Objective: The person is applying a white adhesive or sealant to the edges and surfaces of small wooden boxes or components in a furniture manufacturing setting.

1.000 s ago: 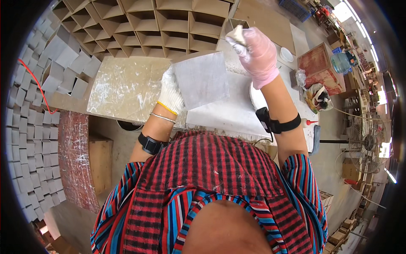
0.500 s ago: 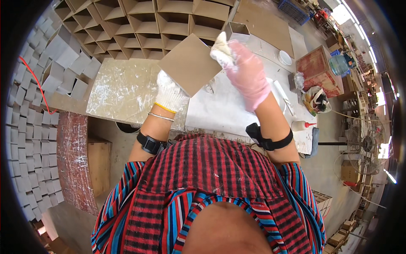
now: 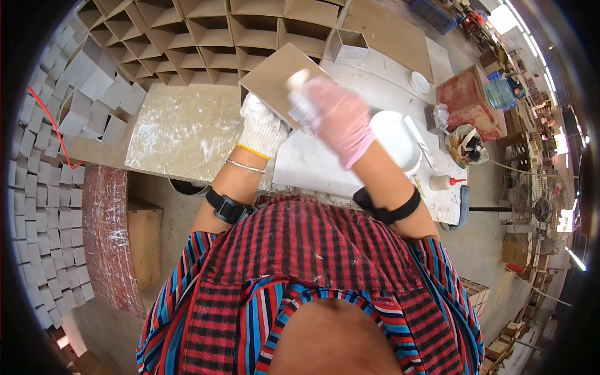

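- Nearest is the person's red-and-black checked apron (image 3: 312,247), worn over a striped shirt (image 3: 181,281) in blue, red, white and black.
- A black wristband (image 3: 229,207) circles the left forearm, with a thin bangle (image 3: 245,165) nearer the glove; a black strap (image 3: 400,211) crosses the right forearm.
- The left hand (image 3: 264,127), in a white knitted glove with a yellow cuff edge, grasps a box (image 3: 274,80) at its lower left; its fingers are mostly hidden.
- That box is held above the tabletop (image 3: 312,167), tilted, a plain brown face toward the camera.
- The right hand (image 3: 340,119), in a pink glove, is closed around a whitish cloth (image 3: 304,107) over the right part of the brown face; blur hides whether the cloth touches it.
- On the tabletop, right of the hands, are a bottle (image 3: 441,182) with a red tip near the front edge, a round white dish (image 3: 397,144) partly behind the right forearm, and a slim white strip (image 3: 417,139) beside the dish.
- Farther back stand an open grey box (image 3: 350,47) and a small pale bowl (image 3: 420,82).
- Beyond the held box, open brown boxes (image 3: 255,28) are stacked in rows.
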The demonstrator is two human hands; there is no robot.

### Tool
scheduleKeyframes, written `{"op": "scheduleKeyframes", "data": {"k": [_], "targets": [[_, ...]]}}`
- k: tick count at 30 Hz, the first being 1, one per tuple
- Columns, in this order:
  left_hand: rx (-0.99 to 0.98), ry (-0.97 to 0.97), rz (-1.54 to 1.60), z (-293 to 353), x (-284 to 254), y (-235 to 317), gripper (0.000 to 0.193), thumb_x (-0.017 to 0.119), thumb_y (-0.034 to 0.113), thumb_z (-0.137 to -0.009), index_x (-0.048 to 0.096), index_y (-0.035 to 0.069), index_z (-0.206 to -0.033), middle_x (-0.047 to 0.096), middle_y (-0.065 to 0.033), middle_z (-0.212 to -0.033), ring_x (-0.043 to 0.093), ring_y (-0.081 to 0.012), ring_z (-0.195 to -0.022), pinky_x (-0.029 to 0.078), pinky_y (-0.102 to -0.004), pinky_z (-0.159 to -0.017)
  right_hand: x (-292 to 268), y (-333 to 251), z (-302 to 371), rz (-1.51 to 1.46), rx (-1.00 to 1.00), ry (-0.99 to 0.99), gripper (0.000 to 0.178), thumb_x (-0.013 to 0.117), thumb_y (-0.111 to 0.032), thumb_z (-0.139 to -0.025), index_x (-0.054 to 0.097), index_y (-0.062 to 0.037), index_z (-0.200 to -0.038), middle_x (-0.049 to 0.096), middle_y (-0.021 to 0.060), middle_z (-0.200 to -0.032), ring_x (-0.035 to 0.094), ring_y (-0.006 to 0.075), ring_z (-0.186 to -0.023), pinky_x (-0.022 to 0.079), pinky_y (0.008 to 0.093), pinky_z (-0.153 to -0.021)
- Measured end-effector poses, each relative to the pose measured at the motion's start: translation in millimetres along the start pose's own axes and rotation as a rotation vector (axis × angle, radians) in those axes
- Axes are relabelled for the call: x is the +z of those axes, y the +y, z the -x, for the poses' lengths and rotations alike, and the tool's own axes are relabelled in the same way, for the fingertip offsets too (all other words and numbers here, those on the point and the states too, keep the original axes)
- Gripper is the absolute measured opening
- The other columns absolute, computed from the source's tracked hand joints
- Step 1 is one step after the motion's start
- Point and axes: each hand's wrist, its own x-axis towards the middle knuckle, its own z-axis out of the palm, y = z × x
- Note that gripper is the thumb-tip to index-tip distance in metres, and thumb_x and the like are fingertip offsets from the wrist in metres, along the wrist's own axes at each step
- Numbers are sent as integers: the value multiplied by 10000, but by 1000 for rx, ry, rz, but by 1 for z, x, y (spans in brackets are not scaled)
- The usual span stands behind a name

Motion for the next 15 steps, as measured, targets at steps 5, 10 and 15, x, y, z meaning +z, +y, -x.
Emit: {"op": "scheduleKeyframes", "data": {"k": [5, 10, 15], "targets": [[-106, 70, 1505, 2, 20, -11, 313, 316, 231, -874, 456, 47, -1085, 512, -116, -1036, 518, -263, -914, 443, -364, -804, -2, -7, 9, -75, -206, 38, 155, 561, -222, -771, 562, -109, -878, 593, 78, -737, 583, 245, -646, 467, 327, -534], [-228, 326, 1883, -6, 38, -30, 331, 304, 249, -880, 441, 46, -1103, 487, -114, -1083, 476, -258, -985, 398, -367, -862, -2, -3, 9, -113, -2, -11, 132, 566, -165, -747, 568, -136, -875, 582, 64, -782, 578, 239, -634, 467, 311, -532], [53, 171, 1571, -9, 45, -40, 402, 451, 351, -837, 451, 56, -1111, 472, -97, -1141, 471, -253, -1031, 398, -348, -868, -5, -4, 17, -193, -274, 28, 177, 558, -216, -750, 564, -87, -870, 584, 73, -761, 580, 218, -672, 469, 322, -557]]}}
